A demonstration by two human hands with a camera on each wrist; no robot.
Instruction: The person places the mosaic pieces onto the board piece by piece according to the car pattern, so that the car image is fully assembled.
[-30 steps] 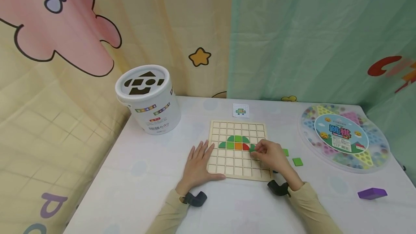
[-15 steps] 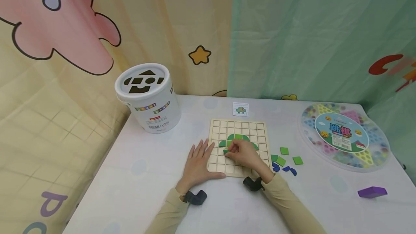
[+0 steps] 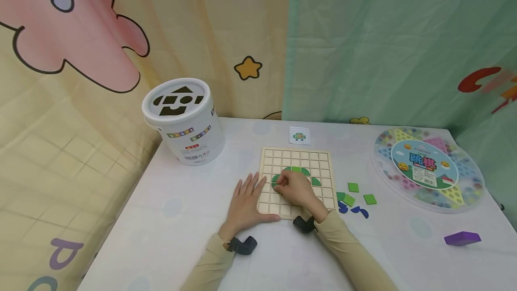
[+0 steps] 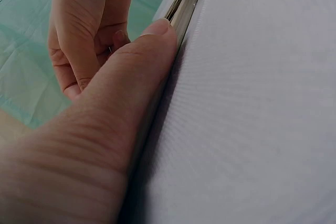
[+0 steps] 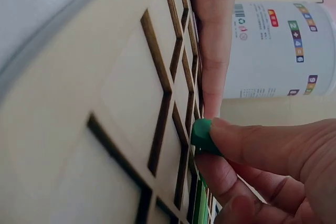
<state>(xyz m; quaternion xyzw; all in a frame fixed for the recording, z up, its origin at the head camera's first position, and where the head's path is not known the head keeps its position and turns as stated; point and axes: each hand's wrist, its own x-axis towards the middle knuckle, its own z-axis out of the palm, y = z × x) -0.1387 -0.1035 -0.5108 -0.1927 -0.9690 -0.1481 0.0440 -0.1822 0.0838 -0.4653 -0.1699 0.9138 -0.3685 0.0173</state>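
My left hand (image 3: 245,205) lies flat with fingers spread at the near left corner of the wooden grid board (image 3: 325,194). Its thumb (image 4: 142,56) presses along the board's front edge in the left wrist view. Over the board's left half, my right hand (image 3: 298,188) pinches a small dark green tile with a curved edge (image 5: 200,136) between thumb and forefinger, close to the grid grooves. A light green square tile (image 3: 295,169) and dark green rounded tiles (image 3: 316,181) sit in the cells behind it; the right hand hides the row's middle.
Right of the board lie light green squares (image 3: 370,199), a dark green tile (image 3: 341,196) and several blue half-rounds (image 3: 364,213). A pattern card (image 3: 299,135) lies behind the board. Around stand a white bucket (image 3: 202,147), a round board-game box (image 3: 424,165) and a purple block (image 3: 462,239).
The right hand has moved left across the board, leaving a dark green tile at the row's right end and holding another. It uncovers the loose tiles at right. The left hand stays put.
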